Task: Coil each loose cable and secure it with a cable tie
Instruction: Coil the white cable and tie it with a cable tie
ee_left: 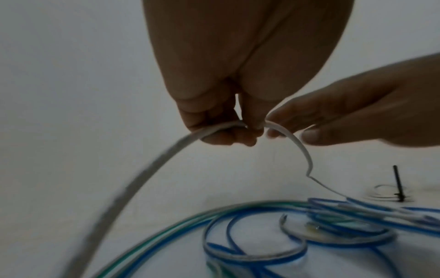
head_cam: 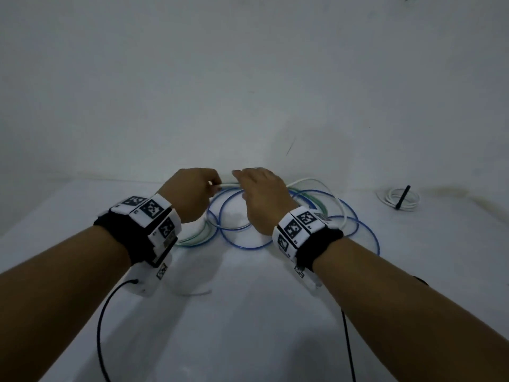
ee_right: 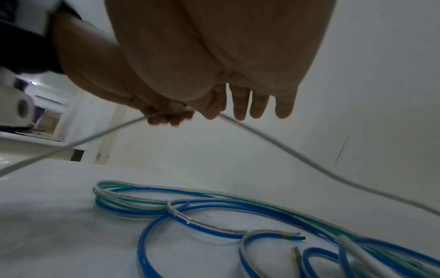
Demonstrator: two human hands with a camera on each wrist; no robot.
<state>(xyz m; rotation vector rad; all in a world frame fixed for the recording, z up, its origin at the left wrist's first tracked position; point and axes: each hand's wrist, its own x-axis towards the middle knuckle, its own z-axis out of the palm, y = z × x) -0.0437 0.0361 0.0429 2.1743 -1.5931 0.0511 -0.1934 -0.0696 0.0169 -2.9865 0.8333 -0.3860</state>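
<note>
A loose white cable (head_cam: 314, 180) (ee_left: 147, 180) (ee_right: 297, 156) is lifted off the white table (head_cam: 248, 326) between both hands. My left hand (head_cam: 192, 191) (ee_left: 221, 122) (ee_right: 161, 116) grips it with curled fingers. Just to its right, my right hand (head_cam: 261, 197) (ee_left: 345, 112) (ee_right: 238, 84) pinches the same cable between thumb and index finger, its other fingers extended. Below the hands lie loose loops of blue cable (head_cam: 248, 246) (ee_left: 254, 259) (ee_right: 142, 244) and green cable (head_cam: 192, 241) (ee_right: 123, 185), tangled together with bare ends showing.
A coiled white cable (head_cam: 402, 198) bound by a black cable tie (head_cam: 402, 197) (ee_left: 397, 186) lies at the far right of the table. A white wall (head_cam: 248, 78) rises directly behind the cables. Thin black leads (head_cam: 100, 326) hang from my wrist cameras.
</note>
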